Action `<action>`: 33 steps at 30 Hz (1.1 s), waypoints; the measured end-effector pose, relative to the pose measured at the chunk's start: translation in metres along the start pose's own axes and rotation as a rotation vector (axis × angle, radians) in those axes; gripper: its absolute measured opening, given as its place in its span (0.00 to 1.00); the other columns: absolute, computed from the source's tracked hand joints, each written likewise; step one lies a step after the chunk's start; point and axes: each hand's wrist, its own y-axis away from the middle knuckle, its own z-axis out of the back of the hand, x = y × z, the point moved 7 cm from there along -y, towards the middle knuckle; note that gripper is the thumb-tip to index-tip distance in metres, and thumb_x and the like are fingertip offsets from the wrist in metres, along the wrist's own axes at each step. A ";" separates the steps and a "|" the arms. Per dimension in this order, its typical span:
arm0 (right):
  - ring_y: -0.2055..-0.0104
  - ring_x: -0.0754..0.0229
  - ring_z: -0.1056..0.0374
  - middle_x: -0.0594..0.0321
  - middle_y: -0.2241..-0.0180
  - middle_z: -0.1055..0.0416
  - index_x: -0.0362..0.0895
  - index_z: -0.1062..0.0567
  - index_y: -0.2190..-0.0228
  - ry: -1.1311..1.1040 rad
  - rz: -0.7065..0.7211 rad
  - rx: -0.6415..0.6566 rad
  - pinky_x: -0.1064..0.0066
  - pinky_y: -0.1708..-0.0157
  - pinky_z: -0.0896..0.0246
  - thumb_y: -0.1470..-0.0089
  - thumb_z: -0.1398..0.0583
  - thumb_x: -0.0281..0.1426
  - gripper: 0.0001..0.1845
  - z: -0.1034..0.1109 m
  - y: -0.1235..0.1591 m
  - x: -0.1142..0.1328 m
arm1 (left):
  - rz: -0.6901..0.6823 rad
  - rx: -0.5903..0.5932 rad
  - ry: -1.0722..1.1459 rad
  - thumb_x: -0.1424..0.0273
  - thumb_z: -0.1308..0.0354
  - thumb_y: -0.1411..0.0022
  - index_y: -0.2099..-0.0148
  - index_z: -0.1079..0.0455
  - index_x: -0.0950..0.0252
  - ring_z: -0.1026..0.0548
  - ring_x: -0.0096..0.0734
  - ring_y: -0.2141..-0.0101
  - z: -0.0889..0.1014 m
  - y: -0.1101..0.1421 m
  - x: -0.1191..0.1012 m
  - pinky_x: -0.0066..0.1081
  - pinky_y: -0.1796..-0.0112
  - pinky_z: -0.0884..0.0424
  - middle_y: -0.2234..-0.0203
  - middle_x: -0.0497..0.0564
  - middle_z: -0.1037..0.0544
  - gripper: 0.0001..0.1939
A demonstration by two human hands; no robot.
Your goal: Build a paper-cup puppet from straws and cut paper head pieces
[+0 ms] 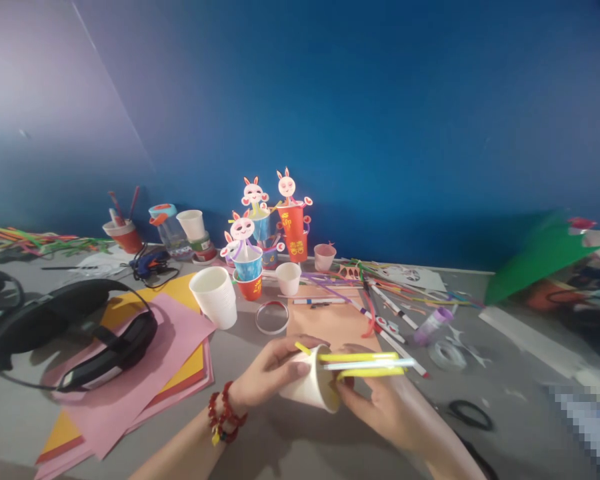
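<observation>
A white paper cup is tipped on its side, its mouth turned to the right. My left hand is closed around it, with the thumb along its side. Yellow pipe cleaners and a pale straw stick out of the mouth toward the right. A short yellow end shows by my left fingers. At the cup's mouth, my right hand is closed on the yellow pipe cleaners; its fingertips are partly hidden. Peach paper lies just beyond both hands.
Rabbit-faced cup figures stand near the wall. White stacked cups, a tape roll and a small white cup are nearer. Coloured paper and a black headset lie left; markers and clear tape lie right.
</observation>
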 end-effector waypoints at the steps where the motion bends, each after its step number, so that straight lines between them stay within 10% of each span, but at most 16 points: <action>1: 0.62 0.56 0.26 0.59 0.64 0.23 0.46 0.25 0.60 -0.014 -0.016 0.001 0.67 0.59 0.31 0.41 0.44 0.24 0.11 -0.001 0.000 -0.002 | -0.005 0.008 0.008 0.59 0.39 0.38 0.47 0.24 0.61 0.25 0.46 0.52 -0.001 0.000 0.000 0.35 0.52 0.32 0.49 0.57 0.22 0.20; 33: 0.58 0.56 0.29 0.60 0.60 0.27 0.48 0.27 0.56 -0.026 -0.021 0.014 0.67 0.57 0.33 0.44 0.42 0.24 0.14 0.000 0.001 -0.002 | 0.042 -0.053 0.131 0.58 0.35 0.42 0.48 0.24 0.61 0.24 0.41 0.59 0.001 0.001 0.013 0.31 0.60 0.31 0.55 0.56 0.19 0.22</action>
